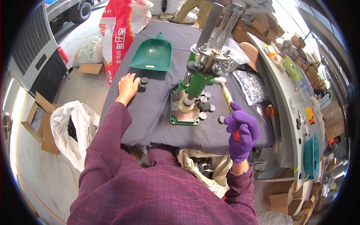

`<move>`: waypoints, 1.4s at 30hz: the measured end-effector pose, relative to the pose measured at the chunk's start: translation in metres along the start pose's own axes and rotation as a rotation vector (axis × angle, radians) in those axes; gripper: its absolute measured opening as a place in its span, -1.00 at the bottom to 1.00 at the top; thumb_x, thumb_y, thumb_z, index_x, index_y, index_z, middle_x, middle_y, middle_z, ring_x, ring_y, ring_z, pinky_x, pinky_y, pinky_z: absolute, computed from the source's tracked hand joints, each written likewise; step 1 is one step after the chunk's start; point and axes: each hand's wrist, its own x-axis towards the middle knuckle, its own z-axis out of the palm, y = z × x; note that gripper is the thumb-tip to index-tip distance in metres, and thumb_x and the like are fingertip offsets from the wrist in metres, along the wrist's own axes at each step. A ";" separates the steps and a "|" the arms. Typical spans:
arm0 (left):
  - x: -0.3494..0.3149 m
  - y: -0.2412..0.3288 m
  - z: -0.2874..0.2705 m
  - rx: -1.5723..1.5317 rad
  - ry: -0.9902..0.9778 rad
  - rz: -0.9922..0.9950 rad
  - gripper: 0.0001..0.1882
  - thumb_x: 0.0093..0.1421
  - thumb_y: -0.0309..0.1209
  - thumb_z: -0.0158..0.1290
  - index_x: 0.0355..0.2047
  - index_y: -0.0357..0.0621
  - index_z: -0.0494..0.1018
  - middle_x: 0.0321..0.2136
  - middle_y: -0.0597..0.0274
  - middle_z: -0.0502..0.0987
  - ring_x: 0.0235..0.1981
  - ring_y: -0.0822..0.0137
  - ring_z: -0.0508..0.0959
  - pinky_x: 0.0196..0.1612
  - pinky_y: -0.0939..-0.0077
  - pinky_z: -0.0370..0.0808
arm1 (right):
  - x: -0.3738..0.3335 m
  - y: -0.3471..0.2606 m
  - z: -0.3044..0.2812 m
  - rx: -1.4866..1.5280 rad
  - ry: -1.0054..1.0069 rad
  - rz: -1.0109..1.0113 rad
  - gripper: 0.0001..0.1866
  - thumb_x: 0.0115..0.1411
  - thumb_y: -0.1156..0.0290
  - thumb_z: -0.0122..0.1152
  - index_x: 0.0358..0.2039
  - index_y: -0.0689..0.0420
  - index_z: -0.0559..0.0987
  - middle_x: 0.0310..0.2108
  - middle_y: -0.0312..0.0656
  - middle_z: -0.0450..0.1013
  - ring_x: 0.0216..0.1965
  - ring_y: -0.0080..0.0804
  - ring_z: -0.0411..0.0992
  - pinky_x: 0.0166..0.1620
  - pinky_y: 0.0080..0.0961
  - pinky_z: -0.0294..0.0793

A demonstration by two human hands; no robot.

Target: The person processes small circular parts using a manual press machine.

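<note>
A green hand press [195, 84] with a tall spring stands on the cloth-covered table. My right hand [243, 131], in a purple glove, is closed around the press lever [227, 98]; the lever's red end shows below the fingers. On the left of the table my bare left hand [128, 87] lies palm down, fingers loosely spread. Right beside its fingertips are a few small black round caps [142, 84]; whether it touches them I cannot tell. Several silver-faced round pieces [203, 99] lie scattered around the press base, and one disc [221, 119] sits near my right hand.
Behind my left hand rests a green dustpan [153, 52] with a small yellowish scrap in it. A clear bag of small parts [252, 87] lies right of the press. White sacks [75, 131] stand left and below the table edge. Along the right runs a side table [288, 97].
</note>
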 end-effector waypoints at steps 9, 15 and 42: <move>-0.007 0.022 0.013 -0.052 -0.116 0.167 -0.60 0.08 -0.36 0.14 -0.03 -0.10 0.52 0.06 0.02 0.49 0.13 -0.05 0.42 0.18 0.07 0.35 | 0.002 0.002 -0.002 -0.011 0.016 0.002 -0.64 0.32 0.22 -0.03 -0.20 0.30 0.54 -0.61 -0.20 0.44 -0.41 -0.37 0.48 0.27 0.03 0.22; -0.004 0.037 0.012 0.094 -0.097 0.303 -0.62 0.09 -0.39 0.15 -0.04 -0.03 0.48 -0.04 0.17 0.53 0.07 0.03 0.43 0.07 0.00 0.35 | 0.000 0.009 0.001 -0.012 0.028 -0.018 -0.63 0.33 0.19 -0.04 -0.21 0.27 0.55 -0.64 -0.20 0.42 -0.42 -0.36 0.47 0.24 0.02 0.25; -0.099 0.076 -0.059 -0.140 -0.385 0.575 -0.61 0.03 -0.42 0.21 -0.10 -0.20 0.49 -0.13 0.12 0.54 -0.03 0.10 0.47 -0.05 0.20 0.37 | -0.001 0.007 0.003 -0.005 0.083 -0.022 -0.68 0.34 0.24 -0.03 -0.24 0.27 0.54 -0.60 -0.19 0.44 -0.51 -0.38 0.45 0.22 0.07 0.26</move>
